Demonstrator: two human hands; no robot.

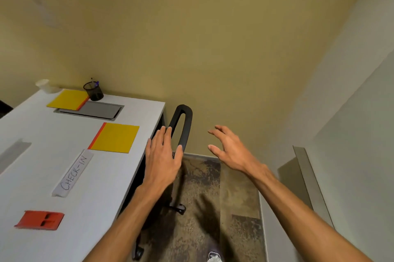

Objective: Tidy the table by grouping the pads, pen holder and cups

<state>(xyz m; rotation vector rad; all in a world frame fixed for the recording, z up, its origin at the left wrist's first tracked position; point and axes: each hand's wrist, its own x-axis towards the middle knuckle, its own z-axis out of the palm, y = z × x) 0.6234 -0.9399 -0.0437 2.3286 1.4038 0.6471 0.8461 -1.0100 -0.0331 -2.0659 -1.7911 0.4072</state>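
Observation:
Two yellow pads with orange spines lie on the white table [106, 176]: one pad [116, 137] near the right edge, the other pad [68, 99] at the back. A black mesh pen holder [94, 91] with pens stands beside the far pad. White cups [45, 85] sit at the far left corner. My left hand [163, 155] hovers flat over the table's right edge, fingers apart, holding nothing. My right hand [228, 147] is off the table above the floor, spread and empty.
A "CHECK-IN" paper sign [73, 173] and an orange stapler-like object [40, 220] lie on the table. A grey cable hatch [96, 110] sits at the back. A black chair armrest [181, 125] stands beside the table's right edge. The wall is close behind.

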